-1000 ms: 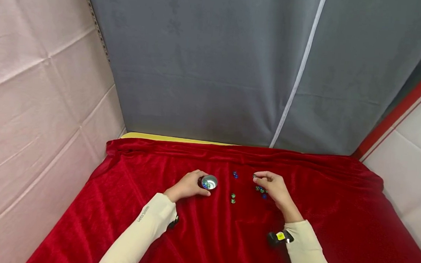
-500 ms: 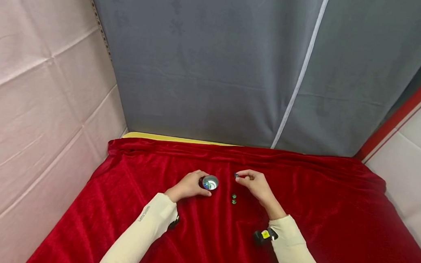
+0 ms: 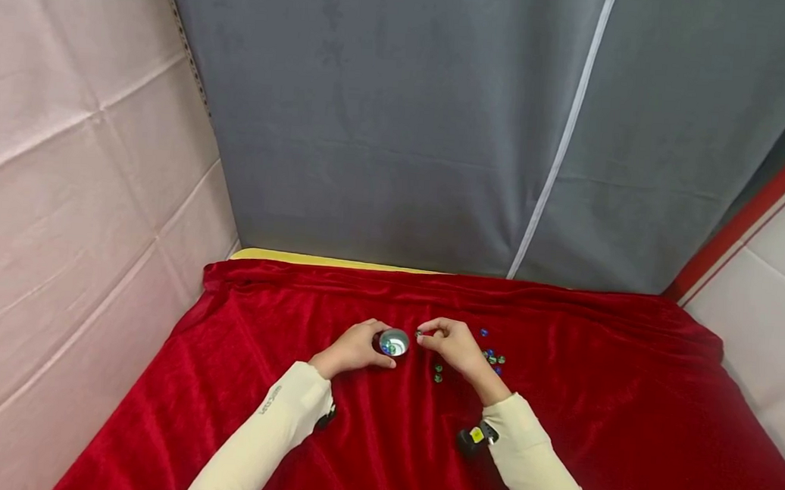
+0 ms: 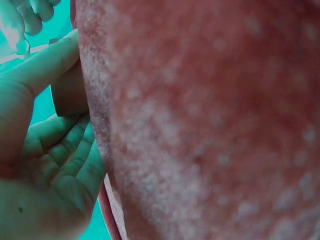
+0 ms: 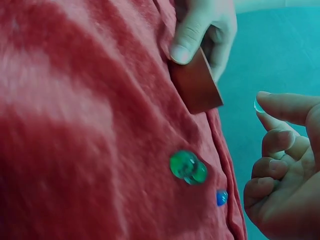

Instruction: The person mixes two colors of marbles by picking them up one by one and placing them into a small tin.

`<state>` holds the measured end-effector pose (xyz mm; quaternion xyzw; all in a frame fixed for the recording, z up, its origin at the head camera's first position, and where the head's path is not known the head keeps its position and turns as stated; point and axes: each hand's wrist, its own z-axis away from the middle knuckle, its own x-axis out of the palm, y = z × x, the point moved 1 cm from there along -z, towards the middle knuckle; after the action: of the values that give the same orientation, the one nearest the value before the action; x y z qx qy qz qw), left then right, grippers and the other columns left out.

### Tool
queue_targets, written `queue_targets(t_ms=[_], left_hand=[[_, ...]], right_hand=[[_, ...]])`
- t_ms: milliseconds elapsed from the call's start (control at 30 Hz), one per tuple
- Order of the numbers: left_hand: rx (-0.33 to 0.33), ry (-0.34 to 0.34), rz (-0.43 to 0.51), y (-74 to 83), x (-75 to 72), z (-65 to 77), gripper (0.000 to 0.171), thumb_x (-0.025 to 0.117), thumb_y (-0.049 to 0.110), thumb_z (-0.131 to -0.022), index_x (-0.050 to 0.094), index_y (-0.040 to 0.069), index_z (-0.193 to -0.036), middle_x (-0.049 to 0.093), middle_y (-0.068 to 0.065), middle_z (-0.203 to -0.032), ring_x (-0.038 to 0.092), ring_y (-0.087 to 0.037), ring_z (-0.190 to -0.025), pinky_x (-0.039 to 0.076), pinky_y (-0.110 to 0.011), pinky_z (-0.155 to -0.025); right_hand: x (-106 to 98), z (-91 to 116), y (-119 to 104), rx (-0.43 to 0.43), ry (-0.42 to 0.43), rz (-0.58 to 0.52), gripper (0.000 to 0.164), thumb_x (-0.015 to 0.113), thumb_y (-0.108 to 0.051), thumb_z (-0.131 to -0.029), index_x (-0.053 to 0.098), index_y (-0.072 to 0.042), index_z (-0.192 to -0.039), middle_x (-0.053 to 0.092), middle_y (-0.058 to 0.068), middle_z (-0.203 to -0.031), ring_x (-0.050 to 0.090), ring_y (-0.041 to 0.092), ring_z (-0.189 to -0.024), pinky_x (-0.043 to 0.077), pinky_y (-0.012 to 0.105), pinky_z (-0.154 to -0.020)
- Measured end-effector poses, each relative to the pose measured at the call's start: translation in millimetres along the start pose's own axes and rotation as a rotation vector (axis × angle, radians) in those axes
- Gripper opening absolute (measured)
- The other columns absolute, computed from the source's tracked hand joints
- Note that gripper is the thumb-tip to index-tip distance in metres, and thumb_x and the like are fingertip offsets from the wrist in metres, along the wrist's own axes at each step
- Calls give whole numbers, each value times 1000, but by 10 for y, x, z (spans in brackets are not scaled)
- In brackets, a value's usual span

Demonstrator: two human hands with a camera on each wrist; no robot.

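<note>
While your left hand [image 3: 356, 346] grips the cup [image 5: 197, 87], thumb on the near side and fingers around the far side, your right hand [image 3: 454, 346] is just to the right of its rim. Your right thumb and forefinger pinch one small glass marble [image 5: 258, 106]; its colour is hard to tell. The other fingers of that hand are curled toward the palm, as seen from the right wrist.

Cup: silvery inside, mouth facing up toward your head camera, outer wall reddish brown in the right wrist view. Blue and green marbles [image 3: 388, 347] lie inside; exact count not readable. The pinched marble is outside the cup, near the rim.

On the red cloth [image 3: 324, 438], two green marbles [image 3: 438, 369] sit close together, nearer to you than your right fingertips. To the right of that hand, a loose cluster of blue and green marbles [image 3: 492, 359]; a single blue marble [image 3: 484, 333] lies a little beyond it.

You wear pale sleeves [image 3: 263, 426], with a dark wrist device [image 3: 471, 439] at the right cuff. Behind the table, a grey curtain [image 3: 387, 123]; to your left, a creased pale sheet [image 3: 61, 199].
</note>
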<state>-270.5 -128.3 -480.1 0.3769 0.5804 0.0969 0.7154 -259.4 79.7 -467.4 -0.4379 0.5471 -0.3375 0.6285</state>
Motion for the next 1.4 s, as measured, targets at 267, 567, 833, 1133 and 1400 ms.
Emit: queue_targets(t_ms=[267, 567, 833, 1133, 1400], left_hand=[[7, -8, 14, 7, 32, -5, 57, 84, 22, -72, 62, 3, -120, 62, -9, -114, 60, -22, -103, 47, -38, -93], [11, -9, 15, 30, 15, -38, 56, 83, 22, -73, 61, 3, -121, 62, -9, -116, 60, -22, -104, 47, -38, -94], [11, -20, -4, 53, 16, -29, 57, 84, 22, -73, 61, 3, -121, 62, -10, -116, 60, -23, -105, 47, -38, -94], [-11, -2, -8, 26, -27, -13, 57, 84, 22, -72, 62, 4, -121, 62, -8, -116, 59, -23, -105, 47, -38, -95], [-21, -3, 2, -13, -18, -20, 58, 84, 23, -73, 61, 5, -123, 61, -7, -115, 59, -22, -105, 47, -38, -95]], right_hand=[[148, -32, 0, -4, -11, 75, 17, 72, -9, -82, 72, -3, -98, 43, -3, -54, 37, 10, -51, 33, 23, -50], [195, -89, -21, -1, -24, 117, 17, 71, -10, -83, 72, -5, -99, 44, -3, -54, 38, 10, -49, 33, 23, -48], [61, -31, 20, 0, 17, 68, 18, 71, -10, -83, 72, -1, -99, 45, -4, -56, 40, 10, -54, 35, 23, -54], [-408, 86, 22, -7, 68, 27, 27, 70, -12, -85, 69, 3, -107, 43, -5, -58, 35, 6, -55, 31, 23, -51], [-772, 183, 108, 31, 91, 32, 36, 67, -16, -89, 63, 6, -117, 42, -5, -60, 35, 7, -52, 35, 24, -50]])
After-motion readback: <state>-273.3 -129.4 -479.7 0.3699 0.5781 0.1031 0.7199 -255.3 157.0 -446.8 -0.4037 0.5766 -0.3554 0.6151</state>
